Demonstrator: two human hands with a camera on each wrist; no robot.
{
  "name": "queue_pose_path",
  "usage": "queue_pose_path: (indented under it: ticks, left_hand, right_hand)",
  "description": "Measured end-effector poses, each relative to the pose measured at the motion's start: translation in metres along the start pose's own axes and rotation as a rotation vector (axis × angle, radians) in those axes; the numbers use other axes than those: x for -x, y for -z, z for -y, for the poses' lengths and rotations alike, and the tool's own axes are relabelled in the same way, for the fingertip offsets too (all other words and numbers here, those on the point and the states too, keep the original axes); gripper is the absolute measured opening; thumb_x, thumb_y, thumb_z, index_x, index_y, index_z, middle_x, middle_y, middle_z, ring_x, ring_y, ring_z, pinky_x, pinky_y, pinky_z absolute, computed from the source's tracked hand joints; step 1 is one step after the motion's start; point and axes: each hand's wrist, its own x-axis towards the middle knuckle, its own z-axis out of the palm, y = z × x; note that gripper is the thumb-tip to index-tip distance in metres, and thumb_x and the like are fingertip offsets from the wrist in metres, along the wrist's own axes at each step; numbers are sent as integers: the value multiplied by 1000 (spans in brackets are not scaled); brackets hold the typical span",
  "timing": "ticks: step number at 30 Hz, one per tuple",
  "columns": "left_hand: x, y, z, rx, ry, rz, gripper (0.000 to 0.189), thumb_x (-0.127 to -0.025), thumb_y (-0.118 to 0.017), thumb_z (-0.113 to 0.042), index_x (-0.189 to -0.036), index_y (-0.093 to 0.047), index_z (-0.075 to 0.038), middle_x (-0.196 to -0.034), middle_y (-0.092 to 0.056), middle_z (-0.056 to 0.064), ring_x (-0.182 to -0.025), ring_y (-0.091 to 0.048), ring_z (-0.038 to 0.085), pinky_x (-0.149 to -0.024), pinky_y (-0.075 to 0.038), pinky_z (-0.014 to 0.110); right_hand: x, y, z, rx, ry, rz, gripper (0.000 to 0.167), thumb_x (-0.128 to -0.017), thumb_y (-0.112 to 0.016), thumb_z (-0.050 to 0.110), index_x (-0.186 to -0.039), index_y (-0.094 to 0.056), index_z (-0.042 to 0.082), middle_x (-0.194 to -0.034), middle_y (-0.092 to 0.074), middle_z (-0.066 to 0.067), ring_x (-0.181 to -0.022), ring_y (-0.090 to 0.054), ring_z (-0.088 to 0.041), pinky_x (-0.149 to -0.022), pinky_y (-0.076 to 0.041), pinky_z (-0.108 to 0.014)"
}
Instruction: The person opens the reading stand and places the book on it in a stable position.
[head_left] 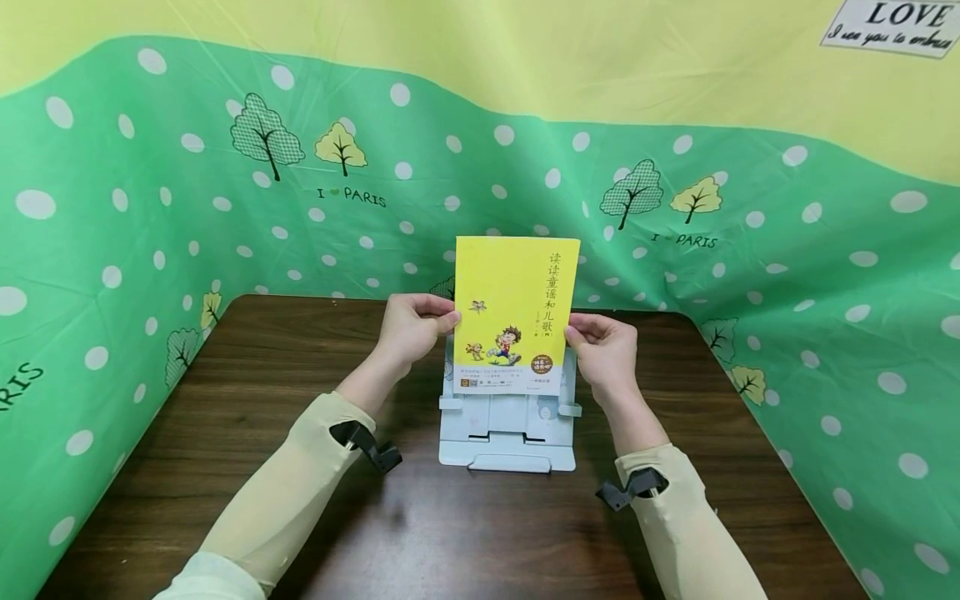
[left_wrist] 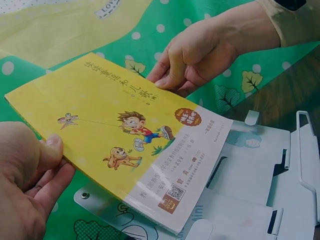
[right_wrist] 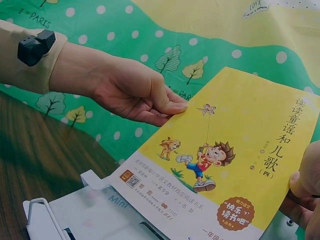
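A yellow children's book (head_left: 510, 292), its cover showing a running child, a dog and a kite, is held up between both hands. The left hand (head_left: 414, 332) pinches its left edge, thumb on the front cover. On the opposite edge the right hand (head_left: 603, 350) pinches in the same way. Behind and below the book stands a pale blue book stand (head_left: 506, 454), with small clips at its sides and a wire bar at its front. The book hides the upper part of the stand. In the left wrist view the book's lower edge (left_wrist: 175, 227) overlaps the stand.
The stand rests on a dark wooden table (head_left: 300, 500). A green and yellow cloth (head_left: 420, 167) with white dots and printed trees hangs around the back and both sides. Each forearm wears a cream sleeve with a black camera mount (head_left: 367, 446) near the wrist.
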Motion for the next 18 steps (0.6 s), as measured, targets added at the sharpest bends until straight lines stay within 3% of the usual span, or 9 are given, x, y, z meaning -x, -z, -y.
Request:
queue_pose_path:
  ticks: [18]
  left_hand:
    - [-1,-4,8,-4,1,6,9,-94,-84,-13,-100,-81,-8,-99,-75,9,-87,-75,25,-77,-61,34]
  right_hand:
    - [1,2,-9,-9,-26,-5,16,-96,-75,-4,-112,-77,-9,-105,-75,-22,-87,-72,-18,-78,-59,-21]
